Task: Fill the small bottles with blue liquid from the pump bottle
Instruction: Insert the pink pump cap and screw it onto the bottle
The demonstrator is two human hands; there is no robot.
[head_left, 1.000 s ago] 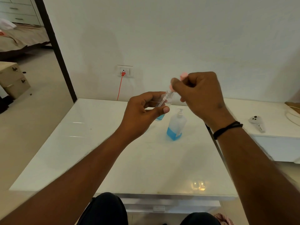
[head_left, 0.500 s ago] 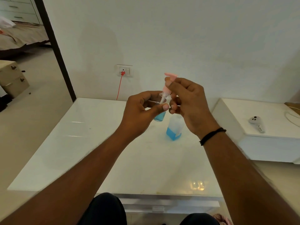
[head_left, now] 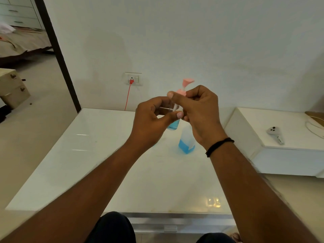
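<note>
My left hand [head_left: 154, 118] grips a small clear bottle [head_left: 174, 124] in the air above the table; blue liquid shows in its bottom. My right hand [head_left: 198, 109] pinches the pink pump cap [head_left: 185, 86] that sits at the small bottle's neck, its white tube reaching down into the bottle. Behind and below my hands stands the large pump bottle [head_left: 186, 142] on the white table [head_left: 105, 163], with blue liquid in its lower part. My right hand hides its pump head.
A white side unit [head_left: 284, 149] stands to the right with a grey controller [head_left: 275, 134] and a white cable on it. A wall socket [head_left: 133, 78] with a red cord is behind the table. An open doorway is at the left.
My right hand has brought the pink pump cap down and left onto the small bottle's neck, with its tube now inside. My left hand has held the bottle almost still.
</note>
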